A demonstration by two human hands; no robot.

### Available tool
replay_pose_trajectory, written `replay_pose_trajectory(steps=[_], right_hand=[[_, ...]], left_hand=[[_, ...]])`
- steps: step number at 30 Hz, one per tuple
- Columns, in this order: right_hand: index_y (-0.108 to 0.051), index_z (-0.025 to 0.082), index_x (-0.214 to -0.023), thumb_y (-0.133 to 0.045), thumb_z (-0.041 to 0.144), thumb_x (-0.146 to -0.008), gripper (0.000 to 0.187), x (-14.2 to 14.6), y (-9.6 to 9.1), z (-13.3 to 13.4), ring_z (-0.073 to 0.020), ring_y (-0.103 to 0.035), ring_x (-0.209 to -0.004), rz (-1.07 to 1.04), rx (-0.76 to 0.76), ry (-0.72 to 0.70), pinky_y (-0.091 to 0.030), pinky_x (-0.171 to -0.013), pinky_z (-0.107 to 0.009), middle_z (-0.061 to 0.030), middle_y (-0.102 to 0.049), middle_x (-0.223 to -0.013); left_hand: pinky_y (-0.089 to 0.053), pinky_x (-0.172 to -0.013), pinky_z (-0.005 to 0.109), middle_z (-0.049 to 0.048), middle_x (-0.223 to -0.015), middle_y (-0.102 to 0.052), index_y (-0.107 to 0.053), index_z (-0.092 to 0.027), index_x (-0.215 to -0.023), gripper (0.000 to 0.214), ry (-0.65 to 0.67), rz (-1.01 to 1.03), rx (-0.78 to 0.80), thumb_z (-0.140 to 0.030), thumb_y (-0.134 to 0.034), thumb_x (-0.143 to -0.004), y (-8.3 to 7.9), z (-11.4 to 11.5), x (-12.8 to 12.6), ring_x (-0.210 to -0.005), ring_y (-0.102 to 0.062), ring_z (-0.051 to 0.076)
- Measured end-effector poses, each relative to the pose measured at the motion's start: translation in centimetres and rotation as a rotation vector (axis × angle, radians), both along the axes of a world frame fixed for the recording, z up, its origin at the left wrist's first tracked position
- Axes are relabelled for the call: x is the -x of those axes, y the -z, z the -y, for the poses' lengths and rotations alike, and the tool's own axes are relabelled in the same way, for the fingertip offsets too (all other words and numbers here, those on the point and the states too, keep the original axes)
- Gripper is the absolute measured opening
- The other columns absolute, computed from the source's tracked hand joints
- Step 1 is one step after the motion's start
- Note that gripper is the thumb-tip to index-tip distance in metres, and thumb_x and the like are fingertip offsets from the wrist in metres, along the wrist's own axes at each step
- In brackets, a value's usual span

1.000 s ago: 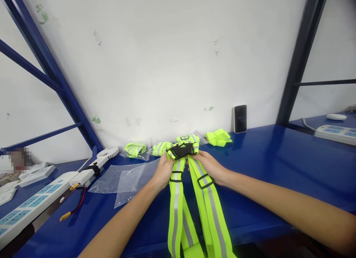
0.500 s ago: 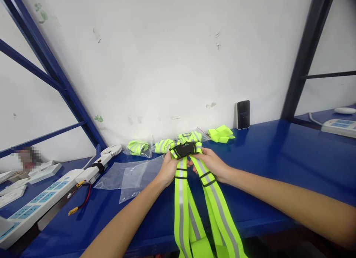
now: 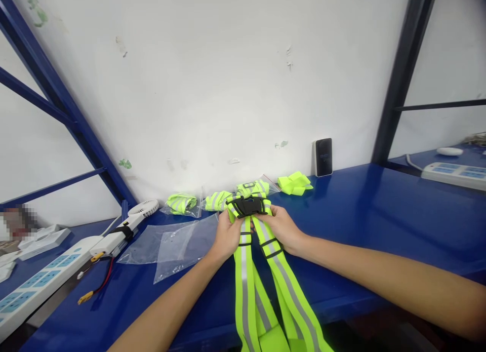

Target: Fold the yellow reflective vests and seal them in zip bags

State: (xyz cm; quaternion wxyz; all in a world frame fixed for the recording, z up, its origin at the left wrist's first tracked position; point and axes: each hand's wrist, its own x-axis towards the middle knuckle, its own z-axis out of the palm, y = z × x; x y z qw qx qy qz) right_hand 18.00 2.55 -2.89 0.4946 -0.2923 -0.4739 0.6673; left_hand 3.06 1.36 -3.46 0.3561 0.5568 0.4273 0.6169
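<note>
Between my hands is a reflective vest (image 3: 245, 286) of neon yellow-green straps with grey stripes. Its black side-release buckle (image 3: 248, 206) is at the top, and the two halves look joined. My left hand (image 3: 227, 235) grips the strap at the buckle's left end. On the other side, my right hand (image 3: 283, 228) pinches the strap just below the buckle's right end; some of its fingers are hidden behind the strap. The long straps hang down over the table's front edge and out of view at the bottom.
Bagged yellow-green straps (image 3: 181, 203) and a loose yellow-green bundle (image 3: 295, 183) lie along the wall. Clear plastic bags (image 3: 186, 245) rest left of my hands. Farther left are a small fan (image 3: 144, 208), a power strip (image 3: 49, 276) and wires (image 3: 108, 276). A black-fronted device (image 3: 323, 157) leans at the back.
My view has turned slightly to the right, so the surroundings sit farther left. Both hands still hold the vest straps at the buckle, with little other movement.
</note>
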Motion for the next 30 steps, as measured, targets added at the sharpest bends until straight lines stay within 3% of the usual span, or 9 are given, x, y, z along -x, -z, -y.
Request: replay_pose_trajectory(steps=[3,6,12,15,18,24,30], right_hand=[[-0.066,0.018,-0.080,-0.080,0.029,-0.065,0.023,0.1,0.3,0.0,-0.0184,-0.066,-0.061,0.010,-0.024,0.039,-0.052,-0.060,-0.029,-0.0005,-0.072,-0.069],[-0.068,0.018,-0.080,-0.078,0.029,-0.066,0.021,0.1,0.3,-0.1,-0.0186,-0.065,-0.060,0.027,-0.030,0.038,-0.051,-0.059,-0.029,-0.0001,-0.070,-0.067],[-0.065,0.018,-0.075,-0.076,0.036,-0.067,0.023,0.3,0.0,0.2,-0.0187,-0.061,-0.055,-0.002,-0.012,0.046,-0.048,-0.054,-0.029,0.0004,-0.067,-0.060],[-0.064,0.017,-0.074,-0.076,0.039,-0.067,0.026,0.3,0.0,0.2,-0.0183,-0.060,-0.056,-0.012,-0.038,0.072,-0.046,-0.056,-0.029,0.0001,-0.068,-0.062],[-0.066,0.016,-0.075,-0.073,0.038,-0.069,0.024,0.2,0.1,-0.2,-0.0193,-0.060,-0.062,0.071,-0.147,0.152,-0.045,-0.058,-0.028,-0.0005,-0.069,-0.066],[-0.068,0.015,-0.079,-0.060,0.027,-0.080,0.015,-0.3,0.7,-1.1,-0.0233,-0.062,-0.080,0.326,-0.510,0.350,-0.044,-0.069,-0.029,-0.0025,-0.071,-0.081],[-0.068,0.015,-0.086,-0.056,0.022,-0.082,0.015,-0.2,1.3,-0.8,-0.0247,-0.063,-0.084,0.358,-0.586,0.342,-0.045,-0.073,-0.030,-0.0044,-0.072,-0.087]], left_hand=[[-0.055,-0.081,0.038,0.0046,-0.081,-0.073,-0.067,-0.017,-0.082,0.011,-0.060,-0.057,-0.058,-0.025,-0.068,-0.074,-0.2,0.2,-0.2,-0.093,-0.068,0.027],[-0.055,-0.077,0.036,0.0046,-0.083,-0.073,-0.068,-0.016,-0.084,0.014,-0.084,-0.095,-0.060,-0.022,-0.067,-0.071,-0.6,0.6,-0.3,-0.088,-0.068,0.027],[-0.052,-0.062,0.031,0.0026,-0.067,-0.069,-0.067,-0.015,-0.078,0.018,0.009,-0.095,-0.016,-0.032,-0.071,-0.075,-0.8,0.8,-0.4,-0.063,-0.065,0.021],[-0.052,-0.062,0.030,0.0024,-0.067,-0.069,-0.067,-0.015,-0.078,0.021,0.015,-0.088,-0.009,-0.035,-0.072,-0.076,-0.6,0.5,-0.5,-0.064,-0.065,0.020],[-0.054,-0.070,0.032,0.0037,-0.078,-0.073,-0.069,-0.015,-0.085,0.021,-0.021,-0.072,-0.044,-0.033,-0.072,-0.074,-0.2,0.3,-0.6,-0.076,-0.067,0.023],[-0.054,-0.080,0.035,0.0051,-0.088,-0.074,-0.071,-0.015,-0.094,0.023,-0.054,-0.096,-0.058,-0.028,-0.069,-0.075,-0.1,0.2,-0.7,-0.087,-0.068,0.025],[-0.052,-0.087,0.036,0.0072,-0.099,-0.075,-0.073,-0.014,-0.095,0.027,0.006,-0.111,-0.051,-0.028,-0.073,-0.073,-0.3,0.3,-0.6,-0.094,-0.067,0.026]])
